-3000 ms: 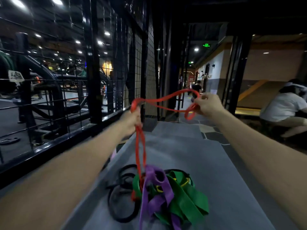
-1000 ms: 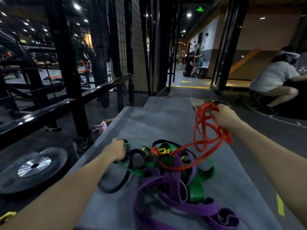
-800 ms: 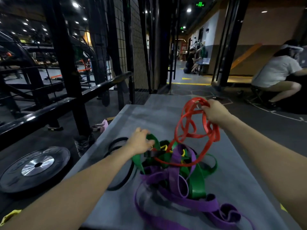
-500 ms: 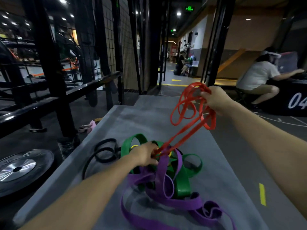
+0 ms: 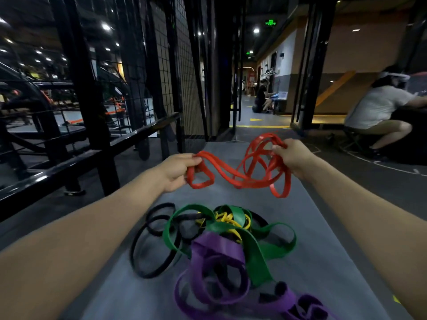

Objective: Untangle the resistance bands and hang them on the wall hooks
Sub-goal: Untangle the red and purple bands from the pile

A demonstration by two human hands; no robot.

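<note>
A red resistance band [image 5: 245,172] hangs looped in the air between my two hands, clear of the pile below. My left hand [image 5: 178,170] pinches its left end. My right hand [image 5: 293,157] grips its bunched loops on the right. Beneath them, on the grey mat [image 5: 323,250], lies a tangle: a green band [image 5: 256,248], a purple band [image 5: 217,252], a yellow band [image 5: 227,220] and black bands [image 5: 150,239]. No wall hooks show in this view.
A black metal rack and wire mesh fence [image 5: 92,112] run along the left of the mat. A person in a white shirt [image 5: 379,112] crouches at the right. Another person [image 5: 262,98] sits far down the corridor.
My left hand lifted out of the pile and now holds the red band's free end. The red band has come out of the tangle and hangs between both hands.
</note>
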